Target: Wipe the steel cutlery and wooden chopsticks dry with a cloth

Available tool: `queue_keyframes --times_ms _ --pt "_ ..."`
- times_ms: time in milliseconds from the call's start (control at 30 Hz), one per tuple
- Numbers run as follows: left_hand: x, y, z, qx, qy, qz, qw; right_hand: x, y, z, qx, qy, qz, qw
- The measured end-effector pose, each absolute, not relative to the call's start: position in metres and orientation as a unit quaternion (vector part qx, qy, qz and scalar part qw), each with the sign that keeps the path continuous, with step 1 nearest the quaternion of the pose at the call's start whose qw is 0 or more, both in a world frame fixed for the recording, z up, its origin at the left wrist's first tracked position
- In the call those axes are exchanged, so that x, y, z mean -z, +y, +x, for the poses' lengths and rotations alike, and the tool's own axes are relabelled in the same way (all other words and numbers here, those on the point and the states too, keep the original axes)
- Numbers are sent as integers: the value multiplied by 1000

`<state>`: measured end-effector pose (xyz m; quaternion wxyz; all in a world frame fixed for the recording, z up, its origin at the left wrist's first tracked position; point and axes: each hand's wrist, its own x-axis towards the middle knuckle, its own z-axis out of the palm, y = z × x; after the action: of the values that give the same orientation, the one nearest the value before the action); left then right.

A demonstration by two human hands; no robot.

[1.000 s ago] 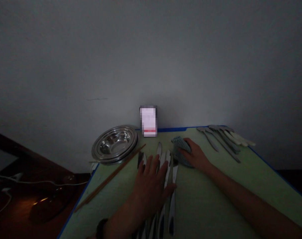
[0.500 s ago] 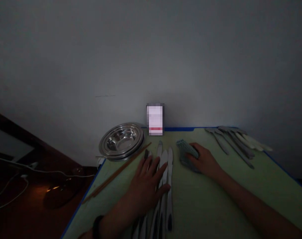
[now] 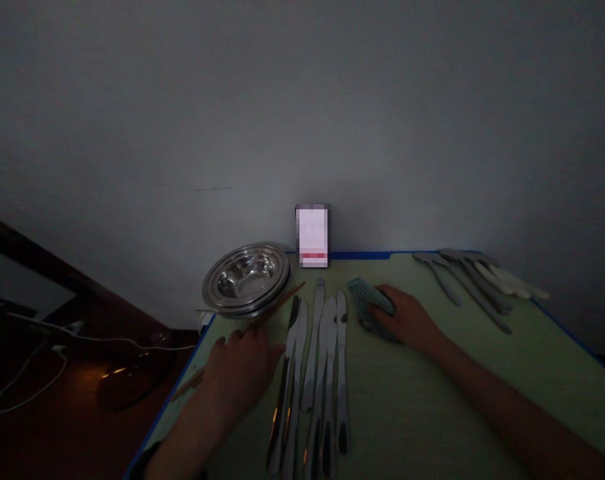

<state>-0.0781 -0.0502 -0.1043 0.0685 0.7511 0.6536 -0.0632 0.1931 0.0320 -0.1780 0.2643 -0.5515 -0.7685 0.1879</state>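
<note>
The left hand (image 3: 242, 363) is partly covering the chopsticks (image 3: 288, 295), grip indeterminable; they are running diagonally, near-left to far-right, left of the knives (image 3: 328, 360). The right hand (image 3: 411, 321), farther away, is clamping the cloth (image 3: 370, 298).

Tabletop (image 3: 407, 420): pale green, blue-edged. On it: stacked metal dishes (image 3: 247, 280), rear left; wooden chopsticks (image 3: 288, 297), slanting beside these; metal knives (image 3: 328, 373), lengthwise, centre; bluish cloth (image 3: 370, 295), bunched, right of knives; spoon-like metal utensils (image 3: 484, 303) and white utensils (image 3: 502, 280), rear right.

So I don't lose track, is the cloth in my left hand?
No, the cloth is in your right hand, beside the knives.
</note>
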Motion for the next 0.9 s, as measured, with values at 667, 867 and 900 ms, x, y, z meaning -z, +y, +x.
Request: queue_keyframes --times_ms 667,867,900 --pt "104 -50 -70 97 619 778 43 179 33 194 -184 -770 -539 289" --pt "138 -50 -45 11 516 856 24 182 32 194 -157 -762 -509 368" --pt "146 -50 -42 0 498 867 24 182 32 194 -156 -765 -506 367"
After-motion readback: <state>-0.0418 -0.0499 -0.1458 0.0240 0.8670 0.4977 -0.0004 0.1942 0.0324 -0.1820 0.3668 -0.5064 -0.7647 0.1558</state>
